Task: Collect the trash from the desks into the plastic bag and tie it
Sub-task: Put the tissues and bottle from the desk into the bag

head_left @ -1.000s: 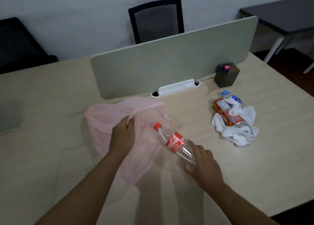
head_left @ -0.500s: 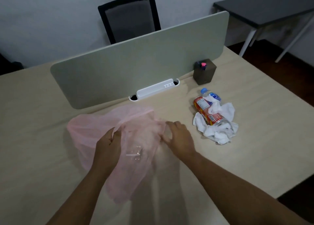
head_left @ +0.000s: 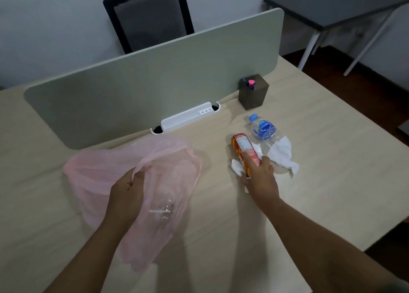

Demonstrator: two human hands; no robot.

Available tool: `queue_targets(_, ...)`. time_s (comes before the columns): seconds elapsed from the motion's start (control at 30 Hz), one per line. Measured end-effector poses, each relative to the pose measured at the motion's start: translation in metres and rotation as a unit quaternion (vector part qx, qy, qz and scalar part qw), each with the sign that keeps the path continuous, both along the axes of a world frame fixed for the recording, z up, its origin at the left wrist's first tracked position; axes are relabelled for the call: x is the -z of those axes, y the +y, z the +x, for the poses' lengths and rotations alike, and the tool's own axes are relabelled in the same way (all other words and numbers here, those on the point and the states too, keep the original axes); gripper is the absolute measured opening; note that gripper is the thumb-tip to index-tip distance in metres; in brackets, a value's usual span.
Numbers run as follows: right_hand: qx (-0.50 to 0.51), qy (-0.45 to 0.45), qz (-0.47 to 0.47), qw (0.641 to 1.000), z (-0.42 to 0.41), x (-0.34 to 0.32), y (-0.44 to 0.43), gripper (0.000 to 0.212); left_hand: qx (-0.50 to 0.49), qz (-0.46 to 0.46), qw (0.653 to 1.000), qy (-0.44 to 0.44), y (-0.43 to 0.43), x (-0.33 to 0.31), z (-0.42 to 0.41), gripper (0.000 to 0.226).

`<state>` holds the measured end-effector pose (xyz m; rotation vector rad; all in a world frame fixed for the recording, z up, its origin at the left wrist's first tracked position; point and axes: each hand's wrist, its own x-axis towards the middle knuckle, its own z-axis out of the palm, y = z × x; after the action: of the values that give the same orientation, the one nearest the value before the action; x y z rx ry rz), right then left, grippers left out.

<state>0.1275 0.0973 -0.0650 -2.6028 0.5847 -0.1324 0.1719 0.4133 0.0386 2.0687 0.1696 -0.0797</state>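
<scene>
A thin pink plastic bag (head_left: pixel 95 177) lies spread on the beige desk (head_left: pixel 332 182), with a clear bottle faintly visible inside it (head_left: pixel 164 211). My left hand (head_left: pixel 127 195) pinches the bag's rim and holds its mouth up. To the right, my right hand (head_left: pixel 261 182) is closed around the lower end of a red can (head_left: pixel 244 150), which tilts up off the desk. Crumpled white tissue (head_left: pixel 282 153) lies under and beside the can. A small water bottle with a blue cap and label (head_left: pixel 263 128) lies just behind the tissue.
A grey-green divider panel (head_left: pixel 143 89) stands across the desk behind the bag, with a white cable tray (head_left: pixel 188 118) at its foot. A dark pen holder (head_left: pixel 253 91) sits near the panel's right end. A black chair (head_left: pixel 150 16) and a dark table (head_left: pixel 332 2) stand beyond.
My right hand pushed the cola bottle into the bag, then left the bag and moved right to grip the red can. My left hand kept hold of the bag rim.
</scene>
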Motion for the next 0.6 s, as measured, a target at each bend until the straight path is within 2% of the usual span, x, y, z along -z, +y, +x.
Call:
queue_targets(0.13, -0.119, -0.057, 0.046, 0.990, 0.002, -0.015, 0.037, 0.071, -0.008, -0.006, 1.000, -0.012, 0.000, -0.010, 0.003, 0.024)
queue_targets(0.27, -0.302, -0.086, 0.059, 0.948, 0.000, -0.031, 0.110, 0.075, -0.031, -0.023, 0.999, -0.020, 0.005, -0.018, 0.007, 0.024)
queue_targets(0.33, -0.358, -0.082, 0.059, 0.928, 0.006, -0.036, 0.146, 0.074, -0.034, -0.030, 0.999, -0.018, 0.006, -0.026, 0.004, 0.026)
queue_targets(0.5, -0.347, -0.032, 0.039, 0.937, 0.051, -0.040, 0.209, 0.063, -0.013, -0.033, 0.999, -0.027, 0.007, -0.037, -0.011, 0.024)
queue_targets(0.6, -0.346, 0.014, 0.103, 0.932, 0.065, -0.037, 0.214, 0.071, -0.021, -0.040, 0.999, -0.029, 0.013, -0.036, -0.012, 0.023)
